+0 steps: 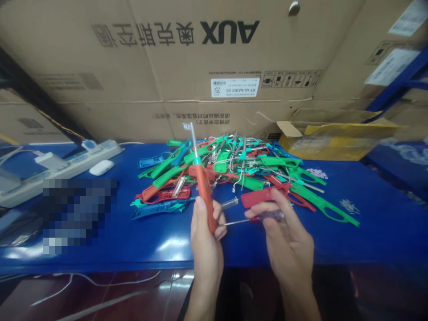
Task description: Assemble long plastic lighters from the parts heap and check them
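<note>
My left hand (pixel 205 236) is closed around the lower end of a red plastic lighter body (pixel 203 183) with a metal tube (pixel 193 138) and a green collar at its top, held upright. My right hand (pixel 284 232) pinches a small screwdriver (pixel 257 218) with a red, clear handle; its thin shaft points left at the base of the red body. Both hands are above the front of a blue table (pixel 100 240).
A heap of red, green and blue lighter shells (pixel 234 174) lies behind the hands. A white power strip (pixel 67 165) and a white case (pixel 101 167) sit at left. Cardboard boxes (pixel 200 67) line the back; an open box (pixel 334 138) is at right.
</note>
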`<state>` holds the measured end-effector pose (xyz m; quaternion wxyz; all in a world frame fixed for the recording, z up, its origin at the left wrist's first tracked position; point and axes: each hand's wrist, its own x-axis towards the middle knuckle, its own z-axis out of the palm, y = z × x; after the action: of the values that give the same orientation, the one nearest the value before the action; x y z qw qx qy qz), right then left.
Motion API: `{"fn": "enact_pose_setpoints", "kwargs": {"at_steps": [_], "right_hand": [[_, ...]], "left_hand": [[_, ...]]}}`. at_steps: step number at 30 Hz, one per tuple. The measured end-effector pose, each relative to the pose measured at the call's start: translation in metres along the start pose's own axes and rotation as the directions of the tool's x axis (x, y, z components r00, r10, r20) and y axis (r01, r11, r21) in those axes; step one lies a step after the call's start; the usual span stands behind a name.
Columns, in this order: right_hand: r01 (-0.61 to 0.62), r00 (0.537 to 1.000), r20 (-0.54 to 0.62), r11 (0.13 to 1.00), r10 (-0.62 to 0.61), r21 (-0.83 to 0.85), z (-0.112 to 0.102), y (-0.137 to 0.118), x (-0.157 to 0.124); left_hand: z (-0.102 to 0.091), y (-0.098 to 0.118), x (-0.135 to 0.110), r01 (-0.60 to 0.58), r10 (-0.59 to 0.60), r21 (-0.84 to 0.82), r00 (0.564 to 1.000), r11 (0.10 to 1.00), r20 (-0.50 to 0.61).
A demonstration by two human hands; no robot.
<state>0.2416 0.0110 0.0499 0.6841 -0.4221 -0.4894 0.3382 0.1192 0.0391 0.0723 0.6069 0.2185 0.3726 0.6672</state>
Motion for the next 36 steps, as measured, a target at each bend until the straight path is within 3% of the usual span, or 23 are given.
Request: {"fn": "enact_pose_setpoints", "kwargs": {"at_steps": [5,8,11,14,18,21,24,27,29,31,33,36], "right_hand": [[0.019,0.999,-0.028,0.993,-0.016,0.116,0.008,0.004,0.000],[-0.043,0.989,-0.134,0.994,0.057,0.101,0.013,0.004,-0.002],[-0.085,0.953,-0.288,0.996,0.089,0.027,0.021,0.003,-0.004],[-0.053,0.907,-0.418,0.999,0.047,-0.004,0.034,0.002,-0.007],[-0.108,0.813,-0.581,0.990,0.039,-0.086,0.051,-0.004,-0.010],[-0.198,0.800,-0.598,0.962,0.049,-0.186,0.043,-0.012,-0.012],[-0.106,0.870,-0.487,0.937,-0.074,-0.332,0.009,-0.019,-0.012],[0.106,0.859,-0.394,0.867,-0.326,-0.487,-0.029,-0.028,-0.005],[0.092,0.923,-0.231,0.758,-0.308,-0.646,-0.042,-0.035,0.004],[0.159,0.980,0.042,0.625,-0.197,-0.764,-0.042,-0.037,0.013],[0.319,0.944,0.309,0.549,-0.114,-0.773,-0.037,-0.034,0.023],[0.507,0.848,0.518,0.461,-0.114,-0.728,-0.032,-0.019,0.033]], "left_hand": [[-0.004,-0.003,0.000,0.058,-0.059,-0.037,0.998,0.998,-0.020],[-0.004,-0.003,0.000,0.056,-0.059,-0.050,0.997,0.997,-0.051],[-0.003,-0.004,-0.001,0.054,-0.057,-0.049,0.996,0.997,-0.067],[-0.003,-0.005,-0.003,0.046,-0.048,-0.027,0.995,0.999,-0.083],[-0.004,-0.008,-0.005,0.002,0.002,0.042,0.995,0.999,-0.102],[-0.006,-0.009,-0.006,0.007,-0.006,0.018,0.997,1.000,-0.071],[-0.006,-0.005,-0.005,0.118,-0.115,-0.079,0.993,0.990,0.035],[-0.006,0.001,-0.005,0.156,-0.141,-0.185,0.986,0.970,0.092],[-0.006,0.003,-0.005,0.142,-0.122,-0.209,0.987,0.968,0.107],[-0.006,0.001,-0.006,0.126,-0.104,-0.163,0.985,0.978,0.139],[-0.006,-0.002,-0.007,0.081,-0.066,-0.080,0.982,0.994,0.174],[-0.006,-0.008,-0.010,-0.007,0.002,0.023,0.974,1.000,0.225]]}}
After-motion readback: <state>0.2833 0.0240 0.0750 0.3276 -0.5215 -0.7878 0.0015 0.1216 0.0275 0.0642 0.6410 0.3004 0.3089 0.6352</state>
